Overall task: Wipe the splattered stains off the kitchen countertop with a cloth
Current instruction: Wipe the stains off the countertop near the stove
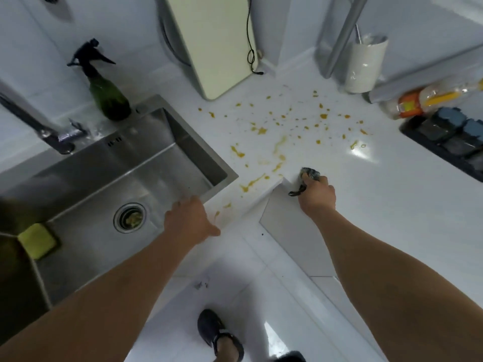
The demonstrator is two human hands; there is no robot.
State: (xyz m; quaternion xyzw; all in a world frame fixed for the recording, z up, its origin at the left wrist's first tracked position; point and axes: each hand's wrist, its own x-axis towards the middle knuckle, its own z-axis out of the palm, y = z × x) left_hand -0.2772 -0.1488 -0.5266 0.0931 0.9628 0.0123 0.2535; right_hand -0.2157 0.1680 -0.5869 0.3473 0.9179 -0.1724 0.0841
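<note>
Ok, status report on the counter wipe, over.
Right hand shut on dark cloth at the inner counter corner. Left hand open, resting by the sink. Orange stains still cover the countertop. Nothing in the way.

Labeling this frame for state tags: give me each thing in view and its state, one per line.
countertop: spattered with orange stains, unwiped
cloth: bunched in right hand, at counter edge
right hand: closed on cloth
left hand: empty, resting on counter edge by sink
sink: no standing water, debris in drain
spray bottle: upright
sponge: at sink's near-left corner
</note>
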